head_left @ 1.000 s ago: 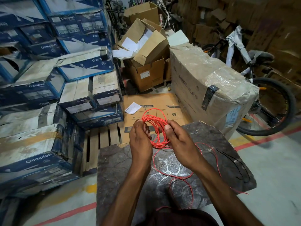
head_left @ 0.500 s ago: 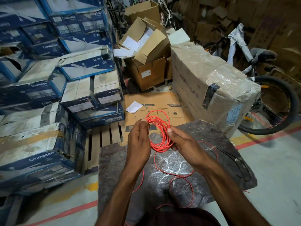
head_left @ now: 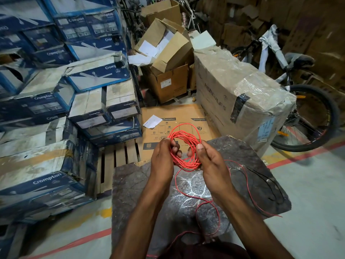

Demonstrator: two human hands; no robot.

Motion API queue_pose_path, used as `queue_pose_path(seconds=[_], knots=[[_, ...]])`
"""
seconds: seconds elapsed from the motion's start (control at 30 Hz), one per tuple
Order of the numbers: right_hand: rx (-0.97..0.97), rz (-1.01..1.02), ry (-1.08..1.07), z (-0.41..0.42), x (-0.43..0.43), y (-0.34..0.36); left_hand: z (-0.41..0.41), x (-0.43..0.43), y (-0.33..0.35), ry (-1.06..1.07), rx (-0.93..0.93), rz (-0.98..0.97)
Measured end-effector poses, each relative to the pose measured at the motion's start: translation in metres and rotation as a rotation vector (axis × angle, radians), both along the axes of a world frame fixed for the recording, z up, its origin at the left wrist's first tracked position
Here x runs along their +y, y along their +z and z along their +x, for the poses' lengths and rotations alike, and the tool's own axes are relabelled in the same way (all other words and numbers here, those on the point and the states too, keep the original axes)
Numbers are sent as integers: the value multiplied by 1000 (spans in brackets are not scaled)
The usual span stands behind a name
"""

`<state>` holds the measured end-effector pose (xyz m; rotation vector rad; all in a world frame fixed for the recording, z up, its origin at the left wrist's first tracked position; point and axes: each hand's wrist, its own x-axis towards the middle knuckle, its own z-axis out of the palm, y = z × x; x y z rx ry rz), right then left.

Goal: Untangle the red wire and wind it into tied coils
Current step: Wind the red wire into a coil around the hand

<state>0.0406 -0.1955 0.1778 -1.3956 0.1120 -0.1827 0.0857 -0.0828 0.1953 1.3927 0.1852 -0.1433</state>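
Observation:
A coil of red wire with several loops hangs in the air above the far edge of a dark stone slab. My left hand grips the coil's left side with curled fingers. My right hand pinches the right side, thumb on top. A loose tail of the red wire runs down from the coil, loops over the slab and drops toward my lap. One larger loop stands up above the bundle.
A thin red strand and a black wire lie on the slab's right part. Blue boxes are stacked at left. A flat carton lies ahead, a wrapped carton and a bicycle at right.
Both hands kept hold of the coil and shifted round it. The bundle has grown tighter and rounder. The loose tail on the slab has been drawn in and lies shorter.

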Motion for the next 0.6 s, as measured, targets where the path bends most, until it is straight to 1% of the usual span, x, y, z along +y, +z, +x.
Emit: queue_pose_path(seconds=[0.1,0.17,0.37,0.47,0.6], knots=[[28,48,-17,-3,-2,1,-5,-1,2,25,48,-114],[58,108,-34,-6,-1,3,-9,-3,3,37,63,-152],[67,202,-70,-9,7,9,-10,-12,3,103,61,-117],[82,242,-44,-8,7,8,-12,-12,3,132,72,-123],[91,236,-2,-6,5,7,-13,-11,1,145,80,-102]])
